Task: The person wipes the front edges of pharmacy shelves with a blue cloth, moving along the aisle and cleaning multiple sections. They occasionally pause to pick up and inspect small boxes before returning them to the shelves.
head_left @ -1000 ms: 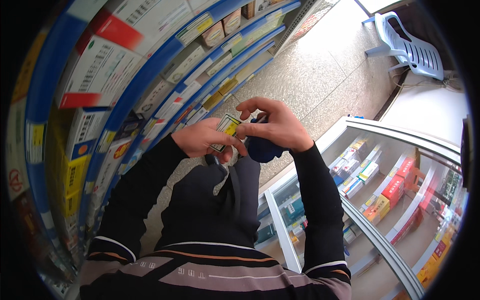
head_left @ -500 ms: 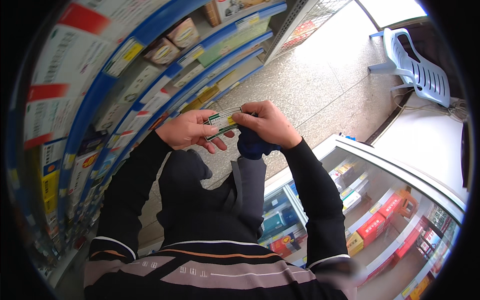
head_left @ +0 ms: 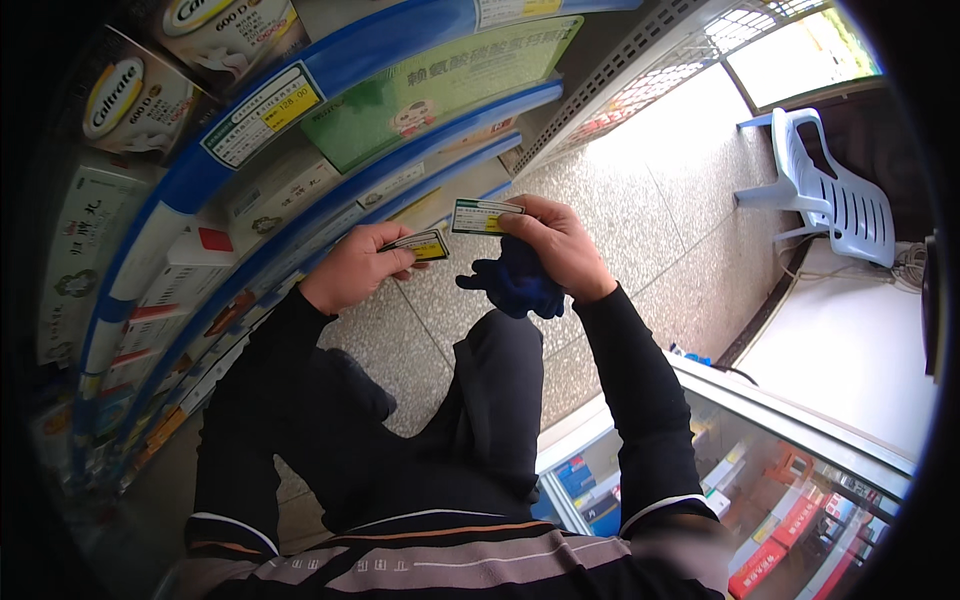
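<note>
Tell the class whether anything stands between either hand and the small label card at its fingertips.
Nothing visible does: the left hand pinches one card directly, and the right hand pinches the other card. The dark blue glove at the right hand shows below that card, not between them.

Left card (head_left: 430, 246): near end under the thumb of the left hand (head_left: 350, 268); fine print too small to read. Right card (head_left: 478, 216): lower right corner behind the thumb of the right hand (head_left: 565, 245); small lines illegible. Glove (head_left: 522, 283): top covered by right hand; one or a pair, cannot tell. Shelf (head_left: 385, 42) cut off above. Glass case (head_left: 800, 417) partly behind right sleeve (head_left: 652, 410), cropped below. Sweater (head_left: 450, 572) blurred at right shoulder.
</note>
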`<state>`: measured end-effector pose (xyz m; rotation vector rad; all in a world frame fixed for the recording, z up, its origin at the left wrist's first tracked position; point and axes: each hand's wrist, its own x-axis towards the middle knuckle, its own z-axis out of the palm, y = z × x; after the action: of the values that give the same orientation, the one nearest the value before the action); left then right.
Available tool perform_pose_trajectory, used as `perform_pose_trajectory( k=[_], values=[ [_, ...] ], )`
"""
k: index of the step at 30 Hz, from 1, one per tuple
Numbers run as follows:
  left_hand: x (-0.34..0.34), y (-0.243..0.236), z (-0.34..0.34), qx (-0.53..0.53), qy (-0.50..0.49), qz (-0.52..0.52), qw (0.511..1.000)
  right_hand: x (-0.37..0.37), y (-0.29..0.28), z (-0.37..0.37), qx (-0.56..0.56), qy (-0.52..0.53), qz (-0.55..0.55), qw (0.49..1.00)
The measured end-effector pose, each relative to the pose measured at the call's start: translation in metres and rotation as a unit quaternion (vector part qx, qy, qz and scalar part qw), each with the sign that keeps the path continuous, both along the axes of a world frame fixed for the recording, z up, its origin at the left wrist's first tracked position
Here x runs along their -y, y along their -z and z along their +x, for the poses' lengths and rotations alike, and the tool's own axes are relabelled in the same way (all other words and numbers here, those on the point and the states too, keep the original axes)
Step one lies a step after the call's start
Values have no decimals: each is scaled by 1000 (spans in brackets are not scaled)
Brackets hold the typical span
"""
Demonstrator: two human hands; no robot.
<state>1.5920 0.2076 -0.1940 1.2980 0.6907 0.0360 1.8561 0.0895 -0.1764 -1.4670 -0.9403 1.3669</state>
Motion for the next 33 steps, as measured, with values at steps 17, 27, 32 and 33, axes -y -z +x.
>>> perform_pose_trajectory(
  k=[17, 27, 32, 33],
  values=[
    [-2, 28, 100, -80, -165, 709, 681, -42, 30, 143, 273, 53, 219, 935],
    [26, 38, 102, -104, -124, 749, 642, -113, 27, 100, 593, -70, 361, 716],
    [25, 40, 105, -104, -131, 740, 652, -122, 16, 86, 673, -97, 244, 691],
    [25, 40, 104, -105, -133, 739, 652, -122, 15, 85, 669, -87, 262, 690]
  ],
)
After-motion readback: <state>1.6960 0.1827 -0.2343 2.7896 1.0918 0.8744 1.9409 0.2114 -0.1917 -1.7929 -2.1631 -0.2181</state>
